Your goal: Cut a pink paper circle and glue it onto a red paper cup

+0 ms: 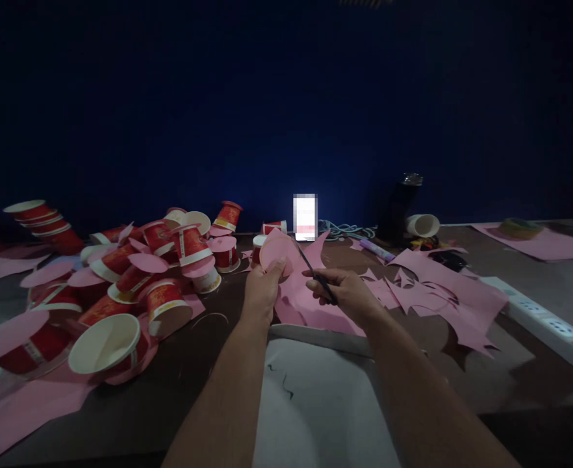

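Observation:
My left hand [263, 289] is closed on a sheet of pink paper [306, 300], its thumb lying on a round part with a curved outline. In my right hand [349, 294] is a pair of dark-handled scissors [308, 261], the blades pointing up and left across the paper beside the round part. Whether the blades touch the paper is unclear. More of the sheet spreads below and between my hands, near a pale cloth or paper surface [320, 383] at the front.
Red paper cups [191, 246], several topped with pink discs, crowd the left. Pink offcuts [442, 292] lie at right beside a white power strip [534, 309]. Behind are a lit phone screen [305, 214], a coiled cable [347, 231], a purple tube [377, 250] and a dark bottle [398, 208].

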A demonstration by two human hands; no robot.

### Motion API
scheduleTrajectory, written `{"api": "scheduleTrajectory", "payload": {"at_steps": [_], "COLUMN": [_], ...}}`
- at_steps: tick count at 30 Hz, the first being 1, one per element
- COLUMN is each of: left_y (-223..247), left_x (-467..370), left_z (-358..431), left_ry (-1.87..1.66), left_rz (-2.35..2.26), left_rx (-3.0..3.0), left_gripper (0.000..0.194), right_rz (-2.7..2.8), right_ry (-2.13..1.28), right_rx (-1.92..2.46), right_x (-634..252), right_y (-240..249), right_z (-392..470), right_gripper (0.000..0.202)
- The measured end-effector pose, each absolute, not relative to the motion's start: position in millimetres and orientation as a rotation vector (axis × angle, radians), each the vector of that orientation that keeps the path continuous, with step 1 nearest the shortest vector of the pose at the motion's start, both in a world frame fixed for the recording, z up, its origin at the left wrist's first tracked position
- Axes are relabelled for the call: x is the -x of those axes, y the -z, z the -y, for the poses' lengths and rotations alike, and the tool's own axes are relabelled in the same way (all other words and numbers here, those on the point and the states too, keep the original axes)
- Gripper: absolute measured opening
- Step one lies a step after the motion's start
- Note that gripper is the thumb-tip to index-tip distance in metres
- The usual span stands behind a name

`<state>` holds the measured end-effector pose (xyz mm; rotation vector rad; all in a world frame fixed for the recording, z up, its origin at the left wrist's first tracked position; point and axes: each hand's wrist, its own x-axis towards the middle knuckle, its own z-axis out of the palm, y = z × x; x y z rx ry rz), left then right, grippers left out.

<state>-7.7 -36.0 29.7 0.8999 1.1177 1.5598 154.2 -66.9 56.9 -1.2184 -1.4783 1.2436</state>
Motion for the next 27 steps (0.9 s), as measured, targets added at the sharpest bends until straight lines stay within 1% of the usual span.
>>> {"api": "scheduleTrajectory", "payload": {"at_steps": [6, 18, 27], "left_y": [-34, -37, -26], "left_x": [7, 7, 12], "left_z": [38, 38, 29], "left_ry": [-1.563, -1.591, -1.661], "left_rz": [-1.075, -1.075, -1.158], "left_rx": [-0.830, -0.784, -0.796], "left_gripper": [0.050, 0.041, 0.041], "right_rz": [1.461, 1.466, 1.482], "right_ry": [-1.252, -1.233, -1.248], "right_rx": [1.228, 1.237, 1.253], "right_x": [-153, -153, -154], "right_y": [-60, -60, -58], "right_z": [69, 70, 70], "right_gripper": [0.048, 0.049, 0.049]}}
